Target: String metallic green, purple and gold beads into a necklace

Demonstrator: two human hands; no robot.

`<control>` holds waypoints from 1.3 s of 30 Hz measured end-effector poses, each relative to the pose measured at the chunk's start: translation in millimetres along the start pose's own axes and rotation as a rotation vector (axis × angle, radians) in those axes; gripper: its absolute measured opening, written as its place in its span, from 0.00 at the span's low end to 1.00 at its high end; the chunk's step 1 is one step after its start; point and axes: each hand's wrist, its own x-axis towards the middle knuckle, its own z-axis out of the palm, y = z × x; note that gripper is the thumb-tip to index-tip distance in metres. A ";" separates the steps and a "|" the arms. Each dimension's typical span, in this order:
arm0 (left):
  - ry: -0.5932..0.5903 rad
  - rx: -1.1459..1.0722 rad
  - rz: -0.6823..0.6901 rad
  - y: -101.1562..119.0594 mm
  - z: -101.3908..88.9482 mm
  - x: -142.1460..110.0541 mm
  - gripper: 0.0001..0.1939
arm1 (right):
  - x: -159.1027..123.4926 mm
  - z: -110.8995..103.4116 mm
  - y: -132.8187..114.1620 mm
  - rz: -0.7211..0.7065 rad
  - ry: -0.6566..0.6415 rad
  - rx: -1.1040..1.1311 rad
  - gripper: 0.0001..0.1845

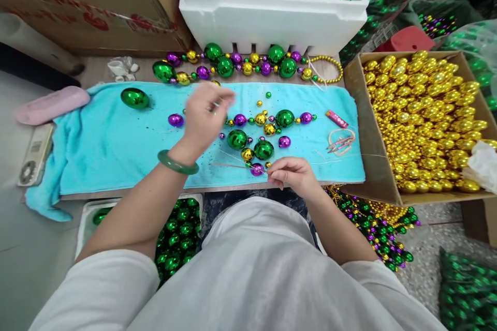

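My right hand (289, 175) pinches a thin pale thread (235, 157) at the front edge of the blue towel (155, 165). Next to its fingertips lies a purple bead (257, 169). My left hand (207, 114), a green bangle on its wrist, is raised over the towel, smeared by motion. Its fingers are curled, and what they hold, if anything, cannot be made out. Between and beyond the hands lie large green beads (236, 139), gold beads (260, 119) and a row of strung beads with a purple bead (306, 117) near its right end.
A finished-looking bead necklace (247, 68) lies behind the towel. Small scissors (341, 142) and a red packet (336, 119) sit at the right. A foam box (272, 15) stands behind, a carton (392, 181) of gold beads at right, and a pink case (52, 105) at left.
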 end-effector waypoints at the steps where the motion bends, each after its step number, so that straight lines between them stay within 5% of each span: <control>1: -0.182 0.072 0.118 5.3 11.1 -7.2 0.08 | -3.3 -1.8 0.4 -0.009 -0.018 0.002 0.13; 4: -0.690 0.208 0.350 29.6 42.3 -30.6 0.13 | -11.6 -2.3 -1.5 -0.025 -0.120 -0.053 0.11; 6: -0.859 0.273 0.385 42.6 58.1 -43.8 0.14 | -15.9 1.9 -1.3 -0.025 -0.203 -0.099 0.07; 13: -0.956 0.137 0.233 44.5 82.4 -70.4 0.16 | -20.9 14.7 10.4 -0.039 -0.300 -0.132 0.07; 19: -1.000 0.197 0.249 48.4 76.4 -63.6 0.09 | -22.5 12.1 12.5 0.007 -0.193 -0.069 0.07; 21: -0.912 0.067 0.210 46.9 62.6 -52.3 0.07 | -22.3 9.0 13.8 -0.006 -0.098 -0.026 0.08; 23: -0.674 -0.140 0.093 40.9 42.7 -40.5 0.09 | -20.1 5.6 15.4 -0.036 0.003 0.026 0.10; 26: -0.207 -0.475 -0.252 26.6 10.2 -30.6 0.09 | -13.1 4.0 17.8 -0.018 0.111 0.072 0.12; 29: 0.113 -0.892 -0.666 15.8 -13.9 -34.0 0.09 | -4.8 11.0 20.2 0.058 0.150 0.077 0.12; 32: 0.270 -1.174 -0.885 13.4 -24.4 -42.6 0.08 | 2.3 21.8 22.1 0.114 0.187 0.041 0.12; 39: 0.433 -1.388 -0.982 20.8 -27.3 -44.4 0.05 | 13.1 32.7 18.5 0.080 0.273 -0.048 0.12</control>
